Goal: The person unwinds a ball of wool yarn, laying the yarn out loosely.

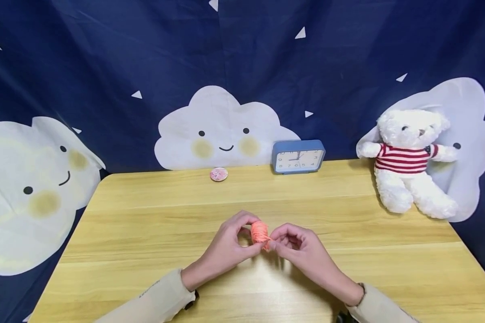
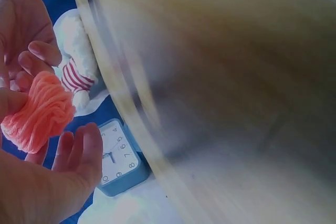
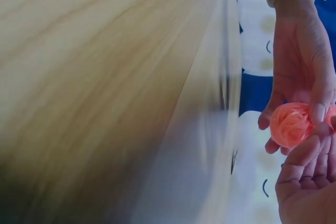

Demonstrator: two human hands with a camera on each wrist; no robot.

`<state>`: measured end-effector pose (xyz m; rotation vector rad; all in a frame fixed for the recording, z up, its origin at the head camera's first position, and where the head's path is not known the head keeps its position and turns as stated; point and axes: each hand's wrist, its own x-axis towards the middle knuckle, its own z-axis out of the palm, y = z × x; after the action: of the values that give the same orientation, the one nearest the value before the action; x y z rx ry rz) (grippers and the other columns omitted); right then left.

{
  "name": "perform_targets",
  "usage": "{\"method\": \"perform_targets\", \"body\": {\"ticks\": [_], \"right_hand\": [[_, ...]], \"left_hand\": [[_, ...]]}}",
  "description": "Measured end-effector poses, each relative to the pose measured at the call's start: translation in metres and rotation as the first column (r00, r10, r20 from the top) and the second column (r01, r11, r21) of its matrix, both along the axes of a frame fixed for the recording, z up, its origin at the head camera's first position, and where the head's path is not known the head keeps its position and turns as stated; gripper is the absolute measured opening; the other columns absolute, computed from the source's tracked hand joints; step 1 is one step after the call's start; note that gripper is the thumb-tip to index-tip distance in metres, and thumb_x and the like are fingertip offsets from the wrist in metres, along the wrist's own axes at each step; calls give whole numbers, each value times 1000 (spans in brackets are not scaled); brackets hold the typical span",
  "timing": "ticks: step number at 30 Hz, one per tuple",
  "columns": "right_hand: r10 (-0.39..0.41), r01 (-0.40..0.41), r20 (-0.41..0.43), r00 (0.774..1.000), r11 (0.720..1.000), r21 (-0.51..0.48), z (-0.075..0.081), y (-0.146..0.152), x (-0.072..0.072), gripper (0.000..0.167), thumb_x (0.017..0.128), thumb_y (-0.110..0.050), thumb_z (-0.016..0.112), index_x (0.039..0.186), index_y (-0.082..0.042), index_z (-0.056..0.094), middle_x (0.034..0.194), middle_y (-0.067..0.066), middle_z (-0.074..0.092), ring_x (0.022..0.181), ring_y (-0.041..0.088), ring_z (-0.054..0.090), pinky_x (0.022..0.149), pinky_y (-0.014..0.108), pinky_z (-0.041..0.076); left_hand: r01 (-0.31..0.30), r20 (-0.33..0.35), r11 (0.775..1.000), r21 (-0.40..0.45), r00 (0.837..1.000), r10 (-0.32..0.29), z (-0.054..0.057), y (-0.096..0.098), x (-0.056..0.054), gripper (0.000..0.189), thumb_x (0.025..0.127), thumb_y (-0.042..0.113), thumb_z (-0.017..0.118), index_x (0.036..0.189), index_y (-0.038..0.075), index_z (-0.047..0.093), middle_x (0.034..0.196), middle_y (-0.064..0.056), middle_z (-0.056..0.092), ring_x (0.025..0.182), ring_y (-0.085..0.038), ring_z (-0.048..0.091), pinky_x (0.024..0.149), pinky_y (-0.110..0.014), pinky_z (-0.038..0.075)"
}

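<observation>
A small ball of orange-pink yarn point(image 1: 259, 232) is held up over the middle of the wooden table. My left hand point(image 1: 231, 240) grips it from the left, fingers behind and thumb across the near side. From the right, my right hand point(image 1: 301, 246) pinches the yarn's right end between thumb and index finger. In the left wrist view the wound strands of the yarn ball point(image 2: 41, 113) show clearly beside the left fingers. The right wrist view has the left thumb lying over the yarn ball point(image 3: 292, 124), with the right fingertips meeting it there.
A blue alarm clock point(image 1: 298, 157) stands at the table's back edge, and a round pink patterned disc point(image 1: 218, 174) lies to its left. On the right sits a white teddy bear point(image 1: 408, 161) in a red-striped shirt. A dark blue cloud-print curtain point(image 1: 242, 54) hangs behind the table point(image 1: 145, 215).
</observation>
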<state>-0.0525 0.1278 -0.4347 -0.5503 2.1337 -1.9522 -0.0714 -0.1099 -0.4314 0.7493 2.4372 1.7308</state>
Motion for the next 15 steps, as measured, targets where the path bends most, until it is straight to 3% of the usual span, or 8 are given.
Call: {"method": "perform_targets", "body": {"ticks": [4,8,12,15], "right_hand": [[-10,10,-15,1000,1000,1,1,3,-2,5,104,-6,73,106,-4,76,93,23,74,72,24,67,63,26,56],[-28,28,-52,998,1000,11,2,7,-3,6,105,-5,72,107,-3,77,88,22,71,72,25,67,62,30,57],[-41,41,-112,993,999,2,3,13,-5,11,107,-3,68,108,-7,78,87,18,71,72,25,67,61,31,58],[-53,52,-146,988,999,-9,4,18,-5,15,108,0,66,108,-8,78,88,16,71,72,24,66,62,32,58]], "left_hand": [[31,117,998,56,992,-37,0,-4,0,40,88,-4,85,123,9,70,117,-1,71,103,-18,73,93,-39,64],[58,239,987,151,966,-94,-1,-11,0,39,91,-1,83,127,6,68,117,-6,71,102,-21,74,90,-34,63],[70,273,973,222,953,-130,-2,-17,0,42,94,0,82,133,2,67,117,-13,69,97,-21,70,82,-26,61],[59,271,972,229,955,-122,-3,-21,0,48,95,1,81,141,3,65,125,-12,68,100,-20,68,84,-24,59]]}}
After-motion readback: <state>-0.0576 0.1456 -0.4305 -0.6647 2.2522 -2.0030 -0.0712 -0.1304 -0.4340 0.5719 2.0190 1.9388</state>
